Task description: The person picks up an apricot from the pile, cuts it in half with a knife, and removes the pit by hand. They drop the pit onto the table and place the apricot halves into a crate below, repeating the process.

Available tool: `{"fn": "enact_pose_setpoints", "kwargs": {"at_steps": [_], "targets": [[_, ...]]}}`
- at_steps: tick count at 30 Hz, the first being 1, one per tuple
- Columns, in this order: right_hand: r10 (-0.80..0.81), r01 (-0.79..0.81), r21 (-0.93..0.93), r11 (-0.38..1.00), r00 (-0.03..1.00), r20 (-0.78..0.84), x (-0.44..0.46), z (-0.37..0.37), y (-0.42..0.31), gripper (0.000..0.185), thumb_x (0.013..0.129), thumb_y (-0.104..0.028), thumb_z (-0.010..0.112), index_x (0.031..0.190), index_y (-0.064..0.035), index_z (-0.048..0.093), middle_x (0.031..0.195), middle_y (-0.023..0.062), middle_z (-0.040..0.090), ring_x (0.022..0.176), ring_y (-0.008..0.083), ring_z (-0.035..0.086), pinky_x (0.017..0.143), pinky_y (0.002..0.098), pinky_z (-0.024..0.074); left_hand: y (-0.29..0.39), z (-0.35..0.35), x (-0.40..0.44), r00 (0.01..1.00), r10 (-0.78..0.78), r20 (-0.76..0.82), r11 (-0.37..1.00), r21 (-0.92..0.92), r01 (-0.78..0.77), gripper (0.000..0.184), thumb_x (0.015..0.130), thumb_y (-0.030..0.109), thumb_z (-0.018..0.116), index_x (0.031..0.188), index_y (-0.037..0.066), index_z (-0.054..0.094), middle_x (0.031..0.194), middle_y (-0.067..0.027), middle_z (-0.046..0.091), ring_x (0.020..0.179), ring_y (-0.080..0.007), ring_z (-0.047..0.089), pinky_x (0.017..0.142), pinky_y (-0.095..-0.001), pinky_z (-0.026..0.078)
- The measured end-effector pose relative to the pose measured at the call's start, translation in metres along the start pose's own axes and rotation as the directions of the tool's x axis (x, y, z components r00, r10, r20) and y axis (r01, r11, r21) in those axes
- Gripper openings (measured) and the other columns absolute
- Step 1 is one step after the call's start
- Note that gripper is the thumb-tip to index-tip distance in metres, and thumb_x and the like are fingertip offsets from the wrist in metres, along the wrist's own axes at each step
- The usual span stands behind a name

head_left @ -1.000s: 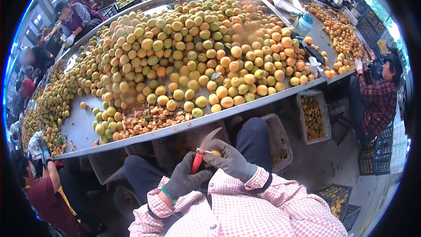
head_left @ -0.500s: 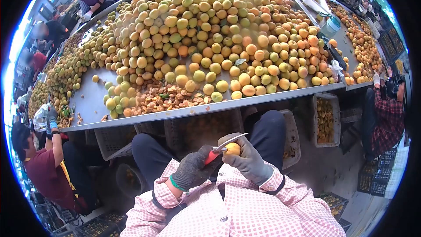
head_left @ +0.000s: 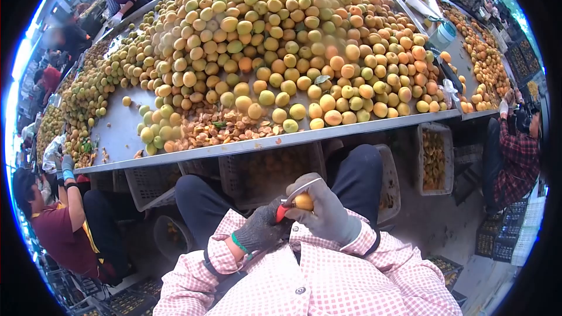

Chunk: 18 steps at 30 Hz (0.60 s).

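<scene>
In my lap, my left hand (head_left: 261, 226), in a dark grey glove with a green cuff edge, is closed around the red handle of a knife (head_left: 282, 211). The knife's thin curved metal blade lies across an apricot (head_left: 304, 201). My right hand (head_left: 328, 210), in a lighter grey glove, grips that apricot with its fingers wrapped about it. Part of the fruit is hidden behind the fingers and blade. Beyond my knees, a big heap of yellow-orange and greenish apricots (head_left: 281, 52) covers much of a metal table (head_left: 234, 147).
Brown peelings or cut scraps (head_left: 219, 127) lie near the table's raised front edge. Under it stand plastic crates (head_left: 421, 158) and a round bucket (head_left: 173, 237). A person in maroon (head_left: 64, 237) sits to the left, another in plaid (head_left: 518, 155) to the right.
My right hand has turned over the apricot, its fingers now reaching higher around the blade. A gloved hand has appeared at the heap's far edge.
</scene>
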State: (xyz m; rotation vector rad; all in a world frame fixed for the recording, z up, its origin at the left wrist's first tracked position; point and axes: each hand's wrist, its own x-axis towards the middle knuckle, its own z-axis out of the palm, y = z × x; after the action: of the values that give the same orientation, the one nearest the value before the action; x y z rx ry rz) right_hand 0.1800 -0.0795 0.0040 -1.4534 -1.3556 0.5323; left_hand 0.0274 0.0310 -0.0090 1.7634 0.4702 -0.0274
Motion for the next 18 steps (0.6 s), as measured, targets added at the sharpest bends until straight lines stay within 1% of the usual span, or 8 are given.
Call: {"fn": "enact_pose_setpoints", "kwargs": {"at_steps": [2,4,6,8,10,12,14,18], "targets": [[0.364,-0.397,0.457,0.796,0.917,0.163,-0.005,0.001,0.012,0.047,0.077,-0.007,0.075,0.114,-0.0058,0.046,0.098,0.0027,0.050,0.089,0.0087,0.051,0.077,0.0240,0.0447,-0.011,0.001,0.006,0.990,0.128,-0.056,0.991,0.042,-0.125,0.030,0.082,0.013,0.066,0.109,0.006,0.054,0.087,-0.0142,0.064,0.079,-0.0286,0.064,0.070,-0.0357,0.049],[0.400,-0.438,0.498,0.748,0.897,0.187,-0.008,0.001,0.028,0.046,0.077,-0.003,0.073,0.115,-0.0062,0.047,0.095,0.0028,0.050,0.086,0.0094,0.052,0.074,0.0239,0.0452,-0.008,-0.007,0.017,1.000,-0.019,0.012,0.951,0.308,0.014,0.033,0.082,0.021,0.067,0.108,0.007,0.052,0.092,-0.0205,0.064,0.085,-0.0414,0.062,0.069,-0.0427,0.050],[0.461,-0.616,0.786,-0.057,0.682,0.567,-0.011,-0.009,0.035,0.047,0.077,0.000,0.072,0.116,-0.0066,0.047,0.095,0.0027,0.049,0.087,0.0085,0.052,0.076,0.0220,0.0448,-0.012,-0.011,0.027,0.996,0.081,-0.033,0.928,0.367,-0.063,0.029,0.083,0.024,0.065,0.103,0.008,0.051,0.086,-0.0206,0.063,0.081,-0.0435,0.060,0.066,-0.0443,0.050],[0.414,-0.590,0.806,0.034,0.743,0.526,-0.008,-0.009,0.035,0.044,0.078,0.002,0.069,0.116,-0.0067,0.049,0.097,0.0015,0.050,0.090,0.0071,0.051,0.079,0.0203,0.0447,-0.012,-0.009,0.036,0.986,0.042,-0.164,0.980,0.197,-0.009,0.023,0.084,0.010,0.063,0.104,0.008,0.053,0.083,-0.0139,0.063,0.075,-0.0338,0.064,0.067,-0.0362,0.049],[0.476,-0.414,0.561,0.716,0.878,0.040,0.003,-0.009,0.025,0.039,0.080,0.003,0.066,0.115,-0.0069,0.051,0.099,0.0009,0.052,0.092,0.0077,0.051,0.082,0.0208,0.0448,-0.012,-0.009,0.042,0.914,0.299,-0.276,0.952,0.020,-0.305,0.021,0.086,0.010,0.062,0.105,0.008,0.053,0.077,-0.0063,0.060,0.065,-0.0232,0.062,0.061,-0.0327,0.049],[0.494,-0.408,0.636,0.655,0.868,0.049,0.003,-0.022,0.037,0.038,0.085,-0.002,0.064,0.120,-0.0060,0.048,0.111,0.0033,0.052,0.099,0.0093,0.053,0.085,0.0237,0.0469,0.019,-0.023,0.032,0.968,-0.157,-0.195,0.711,-0.702,-0.026,0.022,0.088,0.007,0.060,0.108,0.008,0.051,0.077,0.0004,0.053,0.064,-0.0097,0.052,0.058,-0.0243,0.045],[0.562,-0.322,0.921,0.218,0.813,0.151,0.014,-0.030,0.017,0.041,0.087,-0.006,0.064,0.123,-0.0058,0.045,0.115,0.0044,0.052,0.102,0.0114,0.054,0.087,0.0251,0.0474,0.036,-0.028,0.029,0.976,-0.136,-0.172,0.709,-0.705,-0.025,0.030,0.087,0.003,0.060,0.113,0.010,0.049,0.076,0.0005,0.050,0.063,-0.0061,0.047,0.058,-0.0181,0.040],[0.396,-0.278,0.930,0.239,0.903,0.168,0.014,-0.023,0.016,0.046,0.087,-0.011,0.065,0.126,-0.0050,0.042,0.117,0.0066,0.051,0.104,0.0141,0.055,0.090,0.0277,0.0478,0.035,-0.024,0.024,0.932,0.208,-0.297,0.944,-0.187,-0.270,0.038,0.086,0.008,0.064,0.120,0.010,0.047,0.082,-0.0050,0.060,0.070,-0.0157,0.061,0.066,-0.0249,0.047]]}}
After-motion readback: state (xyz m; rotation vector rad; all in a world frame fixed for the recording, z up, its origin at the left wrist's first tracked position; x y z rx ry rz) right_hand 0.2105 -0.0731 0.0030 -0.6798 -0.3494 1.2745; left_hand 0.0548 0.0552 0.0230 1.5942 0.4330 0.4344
